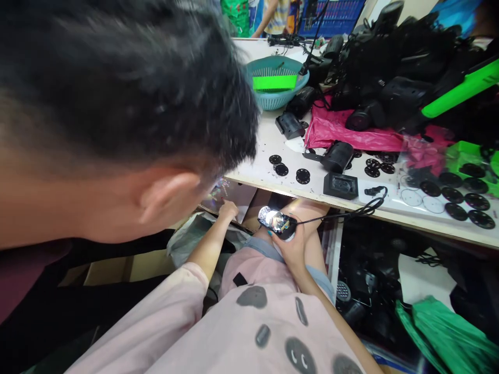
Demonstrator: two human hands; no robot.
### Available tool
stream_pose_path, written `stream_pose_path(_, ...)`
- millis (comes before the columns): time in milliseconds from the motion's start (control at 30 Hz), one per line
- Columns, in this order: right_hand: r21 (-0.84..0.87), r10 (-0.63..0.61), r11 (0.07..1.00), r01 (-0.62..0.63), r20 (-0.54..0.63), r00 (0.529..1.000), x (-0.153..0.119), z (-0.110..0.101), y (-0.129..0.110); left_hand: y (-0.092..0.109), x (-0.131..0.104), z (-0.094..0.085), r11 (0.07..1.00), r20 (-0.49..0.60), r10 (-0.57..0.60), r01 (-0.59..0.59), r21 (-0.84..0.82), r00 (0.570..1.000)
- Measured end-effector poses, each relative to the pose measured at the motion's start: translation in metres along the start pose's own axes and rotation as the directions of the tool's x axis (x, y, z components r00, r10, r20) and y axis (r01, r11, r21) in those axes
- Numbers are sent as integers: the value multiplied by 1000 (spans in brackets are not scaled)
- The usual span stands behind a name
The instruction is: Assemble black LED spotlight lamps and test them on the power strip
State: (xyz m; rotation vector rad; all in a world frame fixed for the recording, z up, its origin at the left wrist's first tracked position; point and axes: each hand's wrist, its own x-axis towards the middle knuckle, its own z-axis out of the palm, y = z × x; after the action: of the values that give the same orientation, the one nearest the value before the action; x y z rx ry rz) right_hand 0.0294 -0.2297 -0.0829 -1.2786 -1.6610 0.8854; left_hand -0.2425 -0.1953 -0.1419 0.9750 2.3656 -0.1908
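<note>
In my right hand (pixel 292 249) is a black lamp-like device (pixel 279 222) with a shiny, mirrored face and a bright lit front. It rests above my lap, and a black cable (pixel 331 218) runs from it toward the table edge. My left hand (pixel 228 211) reaches forward under the table edge, one finger pointing at a spot of colourful, speckled light (pixel 219 189). Nothing shows in that hand; its other fingers are partly hidden. Right at the table edge sits a square black housing (pixel 340 186).
Another person's head (pixel 128 104) leans in close on the left. Across the white table (pixel 253 145) lie black discs (pixel 302 175), a cylindrical black housing (pixel 337 157), a pink bag (pixel 351 132) and a blue basket (pixel 273 98). Black devices (pixel 405 78) are piled behind. Below right is a green bag (pixel 444 327).
</note>
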Motion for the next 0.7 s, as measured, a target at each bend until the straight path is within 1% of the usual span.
stream_pose_path(100,5,17,1000,-17,-5,1000,-1,1,0,0,-1,-1,998,20,-59,59,5,998)
stream_pose_path(167,13,25,1000,-25,-6,1000,-1,1,1,1,-3,-3,998,21,-69,69,-3,997)
stream_pose_path(400,27,2,1000,-1,-9,1000,-2,5,7,1,-12,-7,996,9,-60,61,-66,998)
stream_pose_path(567,19,39,999,-39,8,999,-3,8,12,0,-15,-8,995,15,-48,49,-83,999)
stream_pose_path(700,33,41,999,-41,-9,999,-5,10,15,1,-21,-11,996,29,-32,35,-85,999)
